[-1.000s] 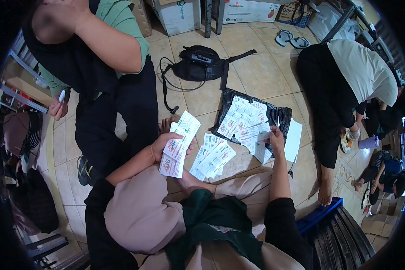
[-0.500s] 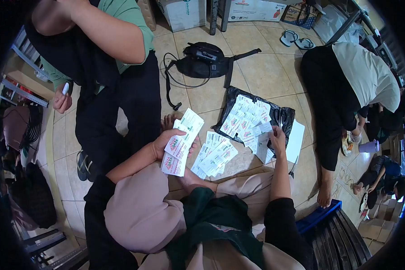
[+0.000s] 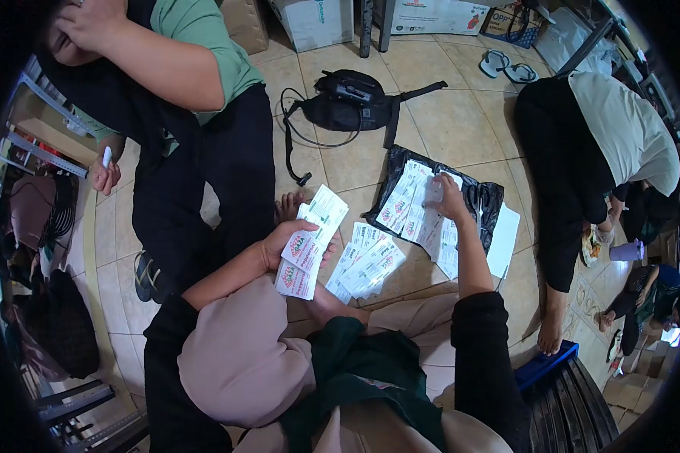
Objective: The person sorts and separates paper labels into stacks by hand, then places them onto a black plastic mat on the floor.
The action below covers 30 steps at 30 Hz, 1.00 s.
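A small fanned stack of printed paper slips [image 3: 301, 260], white with red and pink print, sits in my left hand [image 3: 274, 245]. The thumb of that hand presses on top of them. My right hand [image 3: 450, 201] reaches over a spread pile of similar slips [image 3: 409, 198], fingers bent down and apart at its upper right. That pile lies on a black plastic bag [image 3: 491, 198] on the floor. Between my hands, more printed slips [image 3: 368, 260] lie loose on the tiles. A plain white sheet [image 3: 504, 240] sticks out beside the bag.
A black waist bag [image 3: 353, 106] with a cable lies ahead on the tiled floor. A person in a green shirt [image 3: 193, 53] sits at left, holding a small white object [image 3: 106, 156]. Another person [image 3: 619, 128] bends over at right. A black ridged crate [image 3: 567, 408] stands near my right side.
My right hand has moved up and left, from the right edge of the slips on the bag to over their upper part. My left hand still holds its stack.
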### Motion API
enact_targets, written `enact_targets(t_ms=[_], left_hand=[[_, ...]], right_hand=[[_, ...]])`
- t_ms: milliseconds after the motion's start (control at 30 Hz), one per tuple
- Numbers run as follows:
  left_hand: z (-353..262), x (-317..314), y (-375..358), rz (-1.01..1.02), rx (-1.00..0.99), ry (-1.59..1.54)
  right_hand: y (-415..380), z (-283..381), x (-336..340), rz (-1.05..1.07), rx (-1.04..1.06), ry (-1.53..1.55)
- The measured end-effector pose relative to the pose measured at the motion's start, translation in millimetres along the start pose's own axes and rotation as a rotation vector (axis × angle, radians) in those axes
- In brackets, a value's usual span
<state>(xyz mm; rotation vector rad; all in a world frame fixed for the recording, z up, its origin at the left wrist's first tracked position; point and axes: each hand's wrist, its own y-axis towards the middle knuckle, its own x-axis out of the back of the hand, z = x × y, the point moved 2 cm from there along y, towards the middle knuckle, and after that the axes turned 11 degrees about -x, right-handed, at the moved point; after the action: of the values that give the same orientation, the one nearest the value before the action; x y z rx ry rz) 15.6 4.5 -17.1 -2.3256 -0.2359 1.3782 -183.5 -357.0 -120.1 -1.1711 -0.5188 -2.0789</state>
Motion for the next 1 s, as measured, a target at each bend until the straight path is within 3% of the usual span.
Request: enact_targets(t_ms=[67,167,433,500,700,767,833,900,967,1000], left_hand=[[0.6,1.5,0.4,-0.019,0.005,-0.001],[1.0,0.7,0.6,-0.014,0.018,-0.022],[1.1,2.2,2.2,0.006,0.020,-0.043],[1.9,4.0,0.9,-0.008,0.013,-0.030],[0.9,3.4,2.3,0.035,-0.008,-0.009],[1.0,4.0,2.2,0.035,-0.012,-0.008],[0.1,2.6,1.2,0.025,-0.015,-0.001],[-0.3,2.9,1.4,0.032,-0.016,0.000],[-0.3,2.5,2.5,0.042,-0.013,0.001],[-0.2,2.4,2.9,0.034,-0.007,0.000]], right_hand=[[8.2,3.6,-5.1,0.190,-0.087,-0.158],[5.5,35.3,15.2,0.258,-0.131,-0.314],[12.4,20.3,10.3,0.227,-0.051,-0.282],[10.5,21.7,17.5,0.381,-0.100,-0.106],[-10.0,6.3,40.8,0.225,-0.081,-0.006],[-13.5,1.9,49.0,0.393,-0.176,0.012],[-19.4,-5.2,52.8,0.431,-0.150,0.066],[-24.4,-7.8,50.2,0.579,-0.122,0.299],[-28.0,17.9,56.1,0.624,-0.146,0.226],[-28.0,22.7,50.8,0.646,-0.184,0.373]])
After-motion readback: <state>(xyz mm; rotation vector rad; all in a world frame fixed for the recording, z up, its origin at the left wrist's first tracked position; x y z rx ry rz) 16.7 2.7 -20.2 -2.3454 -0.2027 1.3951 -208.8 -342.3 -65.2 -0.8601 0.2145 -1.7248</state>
